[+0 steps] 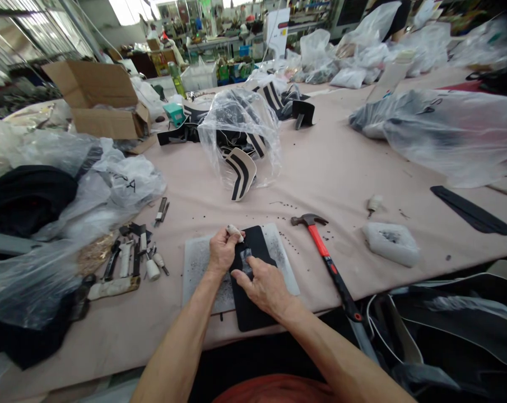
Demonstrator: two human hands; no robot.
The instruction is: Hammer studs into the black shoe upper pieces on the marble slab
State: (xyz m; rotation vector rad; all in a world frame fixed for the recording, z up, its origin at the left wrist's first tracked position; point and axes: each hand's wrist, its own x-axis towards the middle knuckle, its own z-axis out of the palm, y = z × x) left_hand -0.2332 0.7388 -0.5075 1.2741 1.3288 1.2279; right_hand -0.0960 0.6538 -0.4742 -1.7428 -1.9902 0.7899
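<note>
Pinkish sheeting covers the worktop (329,168), with a cluttered workshop beyond it. Just before the person, a black panel (255,316) lies on a pale board (196,277), its near end reaching past the board's edge. A small clear piece (245,254) sits on the panel. Dark specks are scattered over the board; if they let the panel slide, or if the clear piece shifts, the wrapped tool (235,231) could wander off its spot or catch the right fingertip, which is close by. Its tip is too small to make out.

The left hand (223,251) has its fingers closed around that tool's whitish handle. The right hand (266,284) has thumb and forefinger moderately parted, the forefinger on the clear piece and the thumb at the panel; nothing is seen gripped between them.

Further right lies a hammer (332,270), then a translucent block (391,243). Several hand tools (126,258) lie to the left; beyond, a clear bag (228,106) spills striped pieces (243,172) near a cardboard box (104,123).
</note>
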